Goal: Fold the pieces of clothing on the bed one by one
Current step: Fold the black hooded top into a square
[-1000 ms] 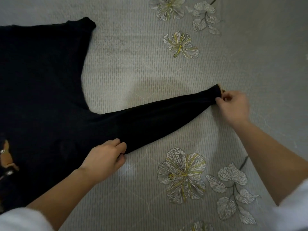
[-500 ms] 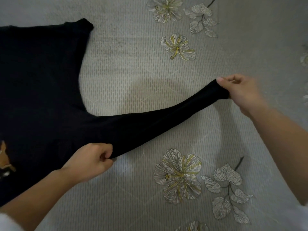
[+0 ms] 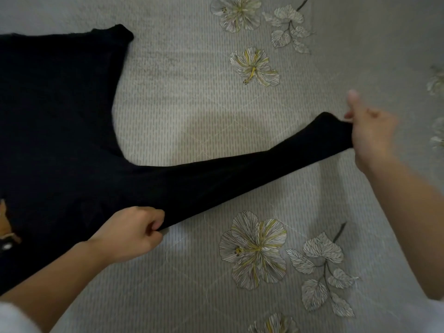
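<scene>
Black sweater [image 3: 60,116] lies spread on the bed cover [image 3: 192,104], its body filling the left of the view and running off the left edge. There's a small orange-brown print [image 3: 6,224] on it at the far left, partly cut off. Your left hand [image 3: 129,233] is at the sweater's lower edge, where the sleeve meets the body; knuckles up, fingers curled, pinching a fold of the black fabric. The sleeve [image 3: 240,179] runs right and slightly up from there, pulled out straight between your two hands. The cover is grey and ribbed with printed flowers: a smaller flower [image 3: 254,66] above the sleeve, a large flower [image 3: 254,248] below it, and printed leaves [image 3: 322,267] just right of that one. Your right hand [image 3: 370,138] grasps the cuff end of the sleeve, fingers closed on it and one digit sticking up. That hand is motion-blurred, so the finer finger layout is unclear, and I can't tell if the cuff touches the cover
</scene>
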A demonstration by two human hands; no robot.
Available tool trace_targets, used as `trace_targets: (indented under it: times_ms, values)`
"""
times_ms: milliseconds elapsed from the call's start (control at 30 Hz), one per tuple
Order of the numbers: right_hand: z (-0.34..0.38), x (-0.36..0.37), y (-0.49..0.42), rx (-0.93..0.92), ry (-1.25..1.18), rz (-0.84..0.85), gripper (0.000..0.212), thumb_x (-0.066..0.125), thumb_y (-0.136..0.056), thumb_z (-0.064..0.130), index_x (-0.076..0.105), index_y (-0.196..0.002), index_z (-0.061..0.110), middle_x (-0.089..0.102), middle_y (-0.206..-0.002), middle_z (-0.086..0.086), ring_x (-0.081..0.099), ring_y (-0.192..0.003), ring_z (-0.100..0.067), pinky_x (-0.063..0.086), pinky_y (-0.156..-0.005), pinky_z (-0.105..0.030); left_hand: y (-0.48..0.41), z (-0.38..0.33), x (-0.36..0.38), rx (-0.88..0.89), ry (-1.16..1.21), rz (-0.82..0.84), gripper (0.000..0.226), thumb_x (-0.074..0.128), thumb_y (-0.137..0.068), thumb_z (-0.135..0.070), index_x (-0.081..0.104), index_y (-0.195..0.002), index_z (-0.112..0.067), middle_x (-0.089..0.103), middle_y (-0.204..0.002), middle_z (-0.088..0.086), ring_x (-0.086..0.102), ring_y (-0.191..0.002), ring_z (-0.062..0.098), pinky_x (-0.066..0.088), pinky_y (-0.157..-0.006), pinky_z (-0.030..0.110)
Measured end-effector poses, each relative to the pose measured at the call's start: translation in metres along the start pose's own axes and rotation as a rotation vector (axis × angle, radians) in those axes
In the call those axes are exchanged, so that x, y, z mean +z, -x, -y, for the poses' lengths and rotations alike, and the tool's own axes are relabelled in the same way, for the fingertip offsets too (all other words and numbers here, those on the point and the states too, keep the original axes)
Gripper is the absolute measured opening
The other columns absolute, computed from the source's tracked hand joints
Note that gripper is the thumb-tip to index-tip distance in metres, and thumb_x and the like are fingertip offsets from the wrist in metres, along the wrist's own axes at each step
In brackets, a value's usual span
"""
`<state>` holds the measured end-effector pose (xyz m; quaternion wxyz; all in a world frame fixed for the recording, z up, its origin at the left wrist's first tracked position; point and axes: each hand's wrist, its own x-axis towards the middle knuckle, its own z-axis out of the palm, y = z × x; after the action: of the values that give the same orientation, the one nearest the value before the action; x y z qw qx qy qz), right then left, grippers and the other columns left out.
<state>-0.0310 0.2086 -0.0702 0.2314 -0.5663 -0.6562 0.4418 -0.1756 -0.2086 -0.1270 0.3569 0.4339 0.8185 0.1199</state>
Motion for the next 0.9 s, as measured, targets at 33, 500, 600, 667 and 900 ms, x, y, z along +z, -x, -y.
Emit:
trace_targets:
  times_ms: [33,500,600,667,900]
  values:
    - [-0.017,-0.004,0.004,-0.028,0.094,0.021,0.047,0.066,-0.076,0.059,0.051,-0.055,0.020,0.045,-0.054,0.004,0.043,-0.046,-0.003,0.037,-0.053,-0.023,0.001,-0.001,0.002,0.008,-0.035,0.015,0.030,0.061,-0.076,-0.023,0.038,-0.058,-0.021,0.048,-0.056,-0.005,0.045,-0.054,0.011,0.035,-0.048,0.022]
    - [-0.104,-0.020,0.037,0.041,0.424,0.079,0.028,0.066,-0.078,0.016,0.052,-0.055,0.013,0.048,-0.053,0.002,0.046,-0.054,-0.015,0.034,-0.049,-0.023,0.003,-0.021,0.027,0.015,-0.249,-0.106,0.064,0.026,-0.086,-0.058,0.030,-0.146,-0.039,0.013,-0.158,0.007,0.009,-0.145,0.029,0.016,-0.113,0.045]
    - [-0.104,-0.019,0.047,0.068,0.439,0.035,0.021,0.070,-0.080,0.026,0.058,-0.071,0.011,0.054,-0.065,-0.001,0.051,-0.063,-0.018,0.036,-0.057,-0.027,0.000,-0.015,0.050,0.019,-0.295,0.020,0.062,0.018,-0.090,-0.064,-0.019,-0.139,-0.056,-0.041,-0.149,-0.001,-0.042,-0.134,0.021,-0.019,-0.111,0.042]
    - [-0.105,-0.011,0.056,0.025,0.498,0.154,0.026,0.075,-0.079,0.025,0.059,-0.069,0.009,0.059,-0.068,-0.008,0.054,-0.062,-0.019,0.042,-0.060,-0.028,-0.002,-0.014,0.057,0.005,-0.287,0.017,0.066,0.025,-0.093,-0.059,-0.025,-0.136,-0.057,-0.048,-0.145,-0.002,-0.047,-0.130,0.021,-0.021,-0.109,0.044]
    - [-0.094,-0.015,0.075,0.063,0.289,-0.049,0.011,0.068,-0.087,0.019,0.074,-0.090,0.010,0.061,-0.071,0.010,0.054,-0.063,0.004,0.039,-0.057,-0.011,-0.005,-0.011,0.058,0.002,-0.347,0.054,0.068,0.024,-0.095,-0.056,-0.032,-0.133,-0.055,-0.053,-0.139,0.000,-0.050,-0.127,0.025,-0.016,-0.110,0.048]
